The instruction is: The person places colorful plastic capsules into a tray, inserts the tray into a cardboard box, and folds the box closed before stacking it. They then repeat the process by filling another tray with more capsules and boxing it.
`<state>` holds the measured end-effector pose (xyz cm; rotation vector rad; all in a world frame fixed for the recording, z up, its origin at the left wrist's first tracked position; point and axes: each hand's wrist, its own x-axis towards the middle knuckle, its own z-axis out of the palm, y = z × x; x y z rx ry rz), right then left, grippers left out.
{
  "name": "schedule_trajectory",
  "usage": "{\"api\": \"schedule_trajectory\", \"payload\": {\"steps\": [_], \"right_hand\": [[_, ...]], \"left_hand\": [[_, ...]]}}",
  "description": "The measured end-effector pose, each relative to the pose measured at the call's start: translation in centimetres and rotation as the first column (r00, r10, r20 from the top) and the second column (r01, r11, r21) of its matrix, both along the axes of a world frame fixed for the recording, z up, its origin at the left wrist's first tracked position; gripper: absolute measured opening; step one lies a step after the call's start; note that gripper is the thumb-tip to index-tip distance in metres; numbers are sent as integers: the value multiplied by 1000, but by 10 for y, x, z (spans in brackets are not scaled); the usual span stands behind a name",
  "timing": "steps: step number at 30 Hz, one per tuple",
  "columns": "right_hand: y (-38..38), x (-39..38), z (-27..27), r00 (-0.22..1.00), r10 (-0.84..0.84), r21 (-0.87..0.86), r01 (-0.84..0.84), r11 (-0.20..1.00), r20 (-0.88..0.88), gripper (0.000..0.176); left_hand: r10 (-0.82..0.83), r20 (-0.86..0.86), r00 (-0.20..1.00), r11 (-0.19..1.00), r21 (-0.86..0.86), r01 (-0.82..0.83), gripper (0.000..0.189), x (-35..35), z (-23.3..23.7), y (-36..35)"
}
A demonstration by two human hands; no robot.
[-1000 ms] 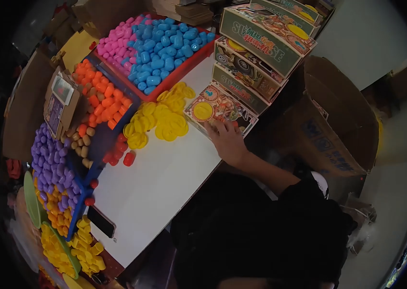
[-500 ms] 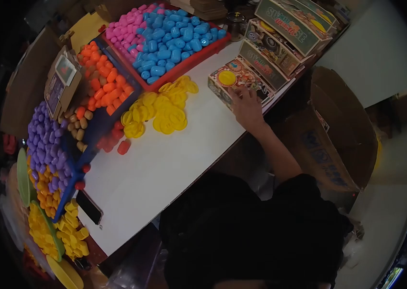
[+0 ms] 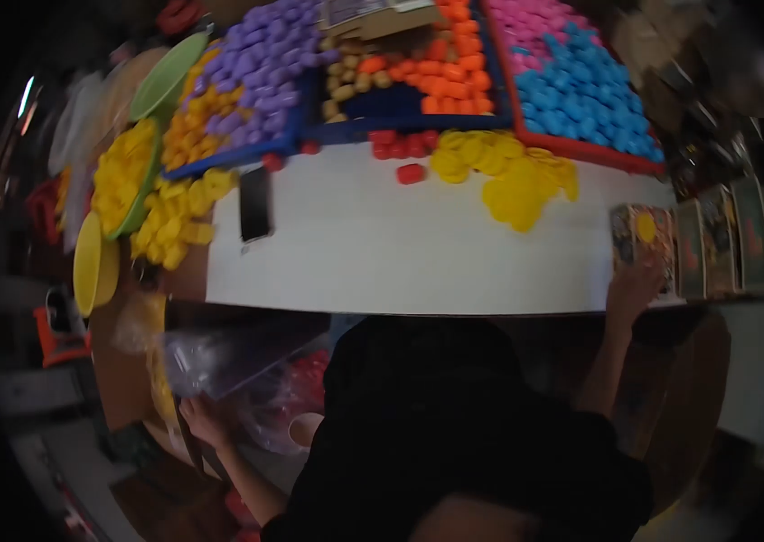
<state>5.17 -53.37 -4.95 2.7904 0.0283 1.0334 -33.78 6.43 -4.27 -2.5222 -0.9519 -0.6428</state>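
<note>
My right hand (image 3: 637, 282) rests at the near end of a printed game box (image 3: 666, 237) with a yellow disc on its face. Its fingers lie extended over the box. Low on the left, below the table, my left hand (image 3: 203, 421) is at the edge of a cardboard carton (image 3: 129, 384), beside clear plastic bags (image 3: 206, 361). Blur hides how its fingers are bent, and I cannot tell whether they hold anything. More printed boxes (image 3: 748, 230) lean in a row to the right of the first one.
On the white table (image 3: 382, 262) lie yellow discs (image 3: 513, 185), red capsules (image 3: 411, 173) and a phone (image 3: 255, 203). Behind stand a blue tray (image 3: 373, 128) of coloured capsules and a red tray (image 3: 581, 154) of pink and blue ones. Yellow cups (image 3: 169, 221) sit at the left.
The view has swung left and down, so the table now looks level. My left hand has come into view below the table; the right stays at the printed box.
</note>
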Motion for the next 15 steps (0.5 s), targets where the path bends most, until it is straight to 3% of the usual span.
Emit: {"api": "schedule_trajectory", "payload": {"steps": [3, 4, 5, 6, 7, 8, 10, 11, 12, 14, 15], "right_hand": [[64, -2, 27, 997, 77, 64, -78, 995, 23, 39], [79, 0, 25, 956, 285, 273, -294, 916, 76, 40], [97, -2, 30, 904, 421, 375, -419, 827, 80, 41], [116, -4, 34, 833, 545, 475, -519, 711, 94, 42], [142, -11, 45, 782, 623, 499, -551, 668, 30, 43], [165, -17, 52, 672, 741, 504, -637, 584, -9, 44], [204, -30, 65, 422, 904, 551, -738, 389, -72, 46], [221, -37, 70, 289, 953, 591, -755, 285, -91, 47], [236, -45, 72, 287, 954, 592, -755, 280, -86, 47], [257, -55, 73, 48, 980, 685, -709, 170, -194, 51], [257, -56, 65, 47, 980, 684, -710, 169, -193, 51]], "left_hand": [[148, 158, 976, 982, 91, -164, 11, -3, 36, 13], [74, 332, 940, 988, 101, -113, 12, 17, 70, 3], [-10, 490, 871, 991, 123, -59, 14, 42, 98, -14], [13, 489, 872, 990, 118, -81, 14, 63, 106, -23], [29, 770, 638, 971, -172, 164, 15, 84, 111, -31], [167, 929, 331, 819, -317, 478, 16, 102, 113, -41], [478, 855, 201, 286, -369, 884, 16, 129, 74, -54], [542, 813, 214, -118, -178, 977, 17, 145, 39, -57], [565, 732, 382, -405, -158, 900, 16, 157, 13, -67], [563, 274, 780, -585, -534, 610, 17, 195, 29, -99], [440, 412, 798, -338, -747, 572, 21, 204, 17, -86]]}}
